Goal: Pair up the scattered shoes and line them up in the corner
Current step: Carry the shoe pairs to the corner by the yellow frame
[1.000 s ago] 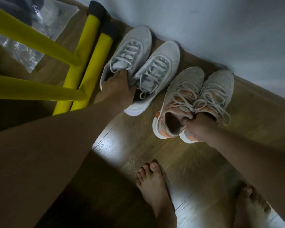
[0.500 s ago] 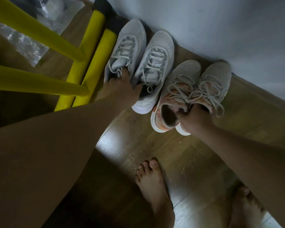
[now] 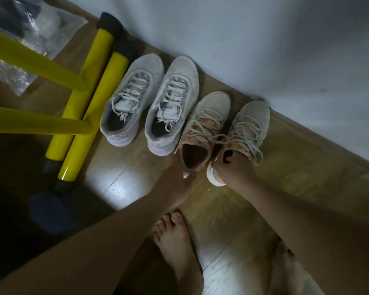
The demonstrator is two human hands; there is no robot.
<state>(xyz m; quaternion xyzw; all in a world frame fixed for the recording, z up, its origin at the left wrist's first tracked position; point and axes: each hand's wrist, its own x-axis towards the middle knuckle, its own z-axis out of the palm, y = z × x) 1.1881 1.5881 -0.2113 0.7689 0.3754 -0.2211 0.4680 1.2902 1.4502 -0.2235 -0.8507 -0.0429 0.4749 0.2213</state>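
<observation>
Curled round the heel of the rightmost peach-trimmed shoe (image 3: 251, 120) at centre right, my right hand (image 3: 234, 169) holds it by the wall (image 3: 264, 50), my left hand (image 3: 173, 177) (grip too blurred to tell) is at the heel of its mate (image 3: 209, 111), and the grey pair (image 3: 170, 99) stands aligned, so I judge only nudging remains.

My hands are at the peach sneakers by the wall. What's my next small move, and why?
Probably swing the right peach sneaker, whose heel your right hand grips, closer to the left peach sneaker: their toes splay apart, while the grey pair already sits parallel.
</observation>
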